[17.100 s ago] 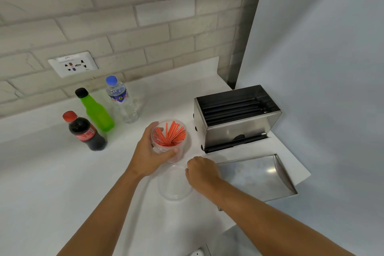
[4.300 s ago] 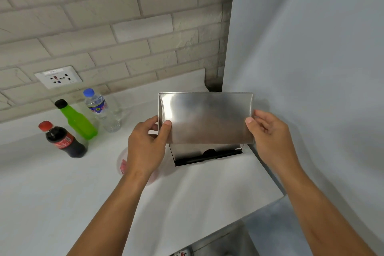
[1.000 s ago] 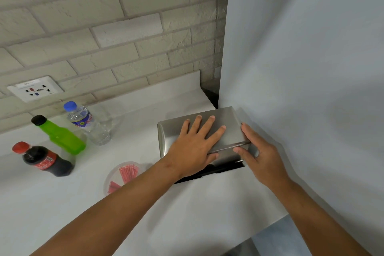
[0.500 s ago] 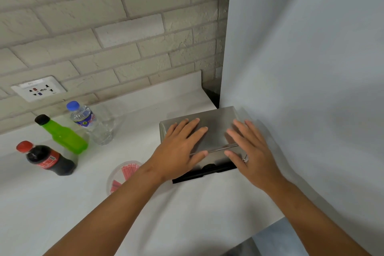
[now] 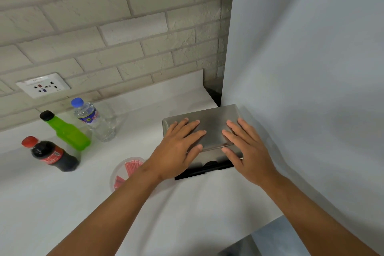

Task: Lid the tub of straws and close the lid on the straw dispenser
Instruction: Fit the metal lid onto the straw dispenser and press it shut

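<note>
Both our hands lie spread flat, palms down, on the steel lid (image 5: 209, 125) of the straw dispenser (image 5: 204, 167): left hand (image 5: 176, 151) toward its left end, right hand (image 5: 245, 151) toward its right. The lid's long axis runs across us, directly under both palms. The lidded tub (image 5: 126, 169) sits just left of our left wrist.

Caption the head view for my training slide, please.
Both hands, left hand and right hand, lie flat on the steel dispenser lid.
</note>
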`<state>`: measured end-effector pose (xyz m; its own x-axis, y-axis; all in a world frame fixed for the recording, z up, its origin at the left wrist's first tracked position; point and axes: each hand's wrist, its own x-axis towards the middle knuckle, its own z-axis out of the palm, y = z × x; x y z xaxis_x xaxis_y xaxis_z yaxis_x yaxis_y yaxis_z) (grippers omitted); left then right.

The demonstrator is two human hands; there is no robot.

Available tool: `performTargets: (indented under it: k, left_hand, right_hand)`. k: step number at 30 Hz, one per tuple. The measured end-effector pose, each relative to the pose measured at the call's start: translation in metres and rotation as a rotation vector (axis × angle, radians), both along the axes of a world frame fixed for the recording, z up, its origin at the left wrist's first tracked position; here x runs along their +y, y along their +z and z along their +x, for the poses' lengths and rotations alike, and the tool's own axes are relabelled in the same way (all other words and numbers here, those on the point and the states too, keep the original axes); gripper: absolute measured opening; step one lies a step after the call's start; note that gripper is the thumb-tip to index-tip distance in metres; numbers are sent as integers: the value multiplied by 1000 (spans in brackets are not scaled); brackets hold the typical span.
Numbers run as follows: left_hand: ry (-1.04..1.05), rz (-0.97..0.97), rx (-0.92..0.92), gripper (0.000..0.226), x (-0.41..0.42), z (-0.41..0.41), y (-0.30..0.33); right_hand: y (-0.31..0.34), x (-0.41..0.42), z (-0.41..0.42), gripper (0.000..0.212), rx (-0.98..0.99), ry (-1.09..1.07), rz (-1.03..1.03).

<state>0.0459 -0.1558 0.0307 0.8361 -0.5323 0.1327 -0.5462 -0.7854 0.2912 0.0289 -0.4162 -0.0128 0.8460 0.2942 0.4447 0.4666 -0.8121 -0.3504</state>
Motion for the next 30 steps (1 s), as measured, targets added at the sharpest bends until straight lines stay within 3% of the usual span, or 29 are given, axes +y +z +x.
performTargets:
  k: [3,13,22,25,30]
  left_hand:
    - [83,-87,32,49,12,-1,-1]
    - [235,-154,147,79,33,4,0]
    - [221,-160,169,72,31,3,-1]
    - [241,-228,199,62,34,4,-3]
    - [258,-307,264,65,43,0,-8]
  right_hand:
    - [15,6,1,50,53,-4,-29]
    - [53,59,49,57,239,121,-228]
    - [50,67,50,57,262,89,-281]
    - [58,72,50,56,288,114,-280]
    - [63,88,45,54,273,191,-305]
